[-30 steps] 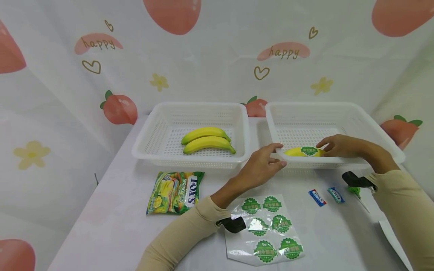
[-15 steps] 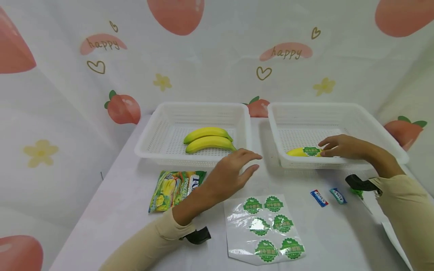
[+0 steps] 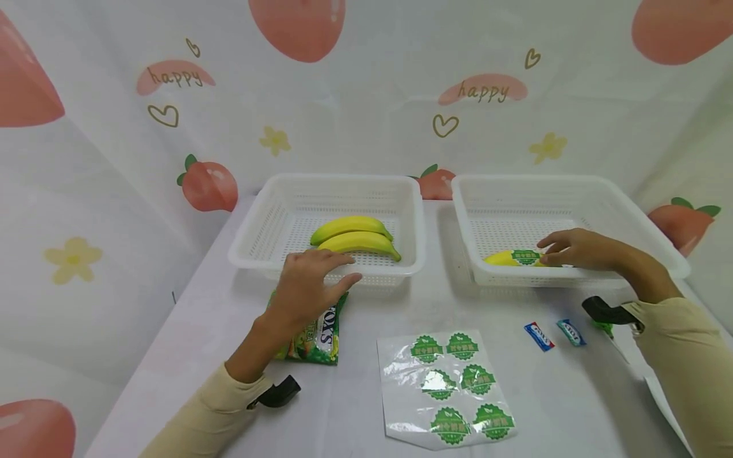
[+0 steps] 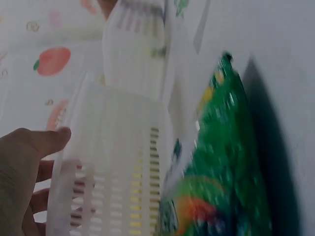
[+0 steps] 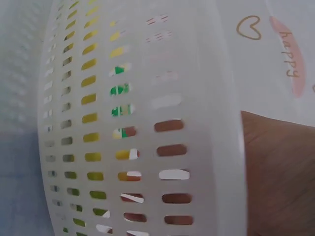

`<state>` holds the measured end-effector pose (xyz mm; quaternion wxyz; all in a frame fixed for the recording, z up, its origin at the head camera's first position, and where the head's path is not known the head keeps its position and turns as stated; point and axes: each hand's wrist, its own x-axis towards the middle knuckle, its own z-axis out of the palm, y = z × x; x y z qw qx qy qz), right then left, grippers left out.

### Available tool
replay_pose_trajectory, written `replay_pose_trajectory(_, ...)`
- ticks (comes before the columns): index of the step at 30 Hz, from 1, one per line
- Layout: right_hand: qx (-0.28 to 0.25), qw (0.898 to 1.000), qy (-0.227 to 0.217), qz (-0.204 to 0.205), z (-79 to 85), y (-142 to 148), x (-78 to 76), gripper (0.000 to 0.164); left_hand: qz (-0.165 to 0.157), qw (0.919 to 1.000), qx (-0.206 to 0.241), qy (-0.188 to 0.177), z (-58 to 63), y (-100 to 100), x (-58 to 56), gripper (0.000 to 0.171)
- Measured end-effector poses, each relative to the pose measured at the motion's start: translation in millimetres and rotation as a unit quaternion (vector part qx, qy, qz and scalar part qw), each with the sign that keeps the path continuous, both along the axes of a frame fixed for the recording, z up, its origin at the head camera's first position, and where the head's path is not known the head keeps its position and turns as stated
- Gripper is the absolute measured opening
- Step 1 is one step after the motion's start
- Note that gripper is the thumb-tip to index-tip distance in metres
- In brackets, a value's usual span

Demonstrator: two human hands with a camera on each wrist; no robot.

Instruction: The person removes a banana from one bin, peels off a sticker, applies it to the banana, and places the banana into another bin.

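Observation:
In the head view, my left hand (image 3: 312, 283) is at the front rim of the left white basket (image 3: 252, 262), with thumb and fingers apart. In the left wrist view its thumb is at the rim of that basket (image 4: 118, 110), with other fingers partly hidden by the wall. Two bananas (image 3: 357, 242) lie in this basket. My right hand (image 3: 584, 249) reaches into the right basket (image 3: 532, 275) and holds the end of a banana (image 3: 498, 258) with a green sticker (image 3: 525, 257). The basket wall hides part of this hold, and slots show the banana (image 5: 89, 118).
A FOX'S candy bag (image 3: 321, 337) lies partly under my left forearm. A sticker sheet (image 3: 401, 413) is at the front centre. Two small wrapped candies, one red-blue (image 3: 539, 336) and one teal (image 3: 571, 332), lie near a green lollipop (image 3: 604, 327). A fabric backdrop (image 3: 366, 95) stands behind.
My left hand has let go of the right basket's corner and moved left, past the table's middle, to the left basket's front rim. The right hand stays at the stickered banana.

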<state>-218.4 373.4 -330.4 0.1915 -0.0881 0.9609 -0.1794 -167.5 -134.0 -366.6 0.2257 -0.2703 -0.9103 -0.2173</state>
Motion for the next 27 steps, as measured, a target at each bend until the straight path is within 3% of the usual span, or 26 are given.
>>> replay_pose_trajectory(5,-0.008,0.998,0.059,-0.002,7.2,-9.5,5.4,0.055,0.016,0.9996,-0.013,-0.017,-2.2,-13.2,-2.6,0.038)
replay_pose_trajectory(11,-0.043,0.989,0.14,-0.014,24.0,-37.3,16.6,0.05,0.021,0.9987,-0.013,-0.044,0.0,-14.2,-3.7,0.04)
replay_pose_trajectory(15,-0.089,0.975,0.204,-0.002,32.7,-63.5,25.3,0.042,0.028,0.9977,-0.009,-0.062,1.2,-13.6,-3.4,0.042)
replay_pose_trajectory(20,-0.15,0.948,0.277,0.04,38.1,-104.5,35.3,0.029,0.029,0.9975,-0.006,-0.065,0.5,-13.1,-3.7,0.044)
replay_pose_trajectory(24,-0.181,0.935,0.297,0.074,40.2,-142.5,36.4,0.025,0.03,0.9977,-0.005,-0.061,0.0,-13.0,-3.7,0.044)
replay_pose_trajectory(27,-0.199,0.936,0.278,0.087,41.4,-170.1,32.5,0.025,0.03,0.9978,-0.003,-0.059,0.2,-12.9,-3.3,0.044)
